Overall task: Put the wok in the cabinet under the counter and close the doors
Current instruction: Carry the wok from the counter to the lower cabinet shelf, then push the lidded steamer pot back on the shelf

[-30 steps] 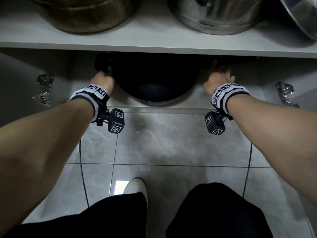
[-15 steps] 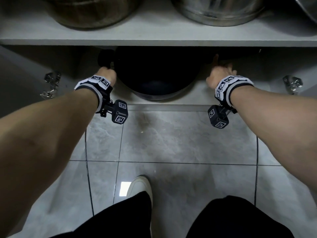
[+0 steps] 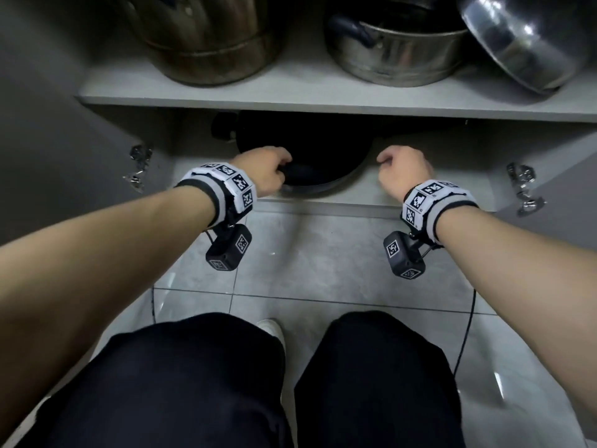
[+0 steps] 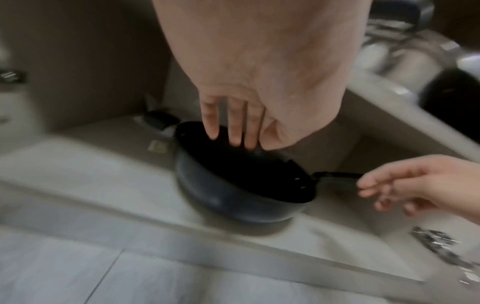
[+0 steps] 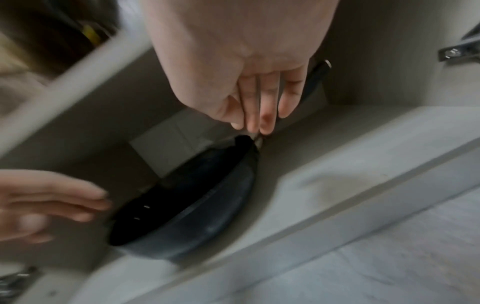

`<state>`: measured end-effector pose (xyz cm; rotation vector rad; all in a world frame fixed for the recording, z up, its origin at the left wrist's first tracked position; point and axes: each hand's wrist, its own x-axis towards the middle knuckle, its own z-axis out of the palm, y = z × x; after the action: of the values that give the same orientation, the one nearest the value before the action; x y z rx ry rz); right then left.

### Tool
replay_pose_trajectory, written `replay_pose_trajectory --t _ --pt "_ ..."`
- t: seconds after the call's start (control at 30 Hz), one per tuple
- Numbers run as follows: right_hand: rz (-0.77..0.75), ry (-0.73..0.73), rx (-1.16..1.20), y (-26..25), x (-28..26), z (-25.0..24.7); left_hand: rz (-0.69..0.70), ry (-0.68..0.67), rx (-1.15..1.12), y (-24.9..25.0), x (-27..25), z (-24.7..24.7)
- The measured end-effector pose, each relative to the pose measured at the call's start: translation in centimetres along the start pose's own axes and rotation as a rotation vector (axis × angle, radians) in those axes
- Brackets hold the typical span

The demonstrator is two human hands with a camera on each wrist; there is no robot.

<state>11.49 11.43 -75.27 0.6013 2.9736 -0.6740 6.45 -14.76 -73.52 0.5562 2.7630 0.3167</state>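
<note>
One dark, round non-stick wok sits on the pale floor of the lower cabinet, its long handle angled toward the right wall, probably so it fits. The left hand hangs over the near rim with straight, loose fingers, gripping nothing. The right hand, relaxed and empty, hovers near the handle. Above, steel pots crowd the grey shelf. Both doors are unshut.

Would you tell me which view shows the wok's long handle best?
The left wrist view: the long handle juts clear from the wok. In the right wrist view, fingers cover most of it; in the head view, the shelf shadows it.
</note>
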Motion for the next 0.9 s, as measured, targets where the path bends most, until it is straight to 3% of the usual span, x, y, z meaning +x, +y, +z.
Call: replay_pose_trajectory --t 0.17,0.4,0.6,0.77,0.9 --pt "-0.144 0.048 0.096 -2.7 -2.7 -5.3 0.202 -0.026 0.092 5.1 -1.6 -5.3" --pt "-0.214 0.193 0.222 -4.4 -4.7 -13.1 0.270 0.069 0.095 11.0 -2.3 -11.8" --pt "-0.229 0.335 0.261 -4.3 -3.8 -17.9 0.150 0.174 -0.107 14.2 -1.1 -14.1" --pt "-0.081 0.571 0.389 -2.6 -0.3 -21.8 0.048 0.218 -0.340 14.2 0.4 -12.8" --pt "0.038 0.514 0.304 -1.4 4.7 -24.4 0.022 0.388 -0.296 14.2 1.2 -11.7"
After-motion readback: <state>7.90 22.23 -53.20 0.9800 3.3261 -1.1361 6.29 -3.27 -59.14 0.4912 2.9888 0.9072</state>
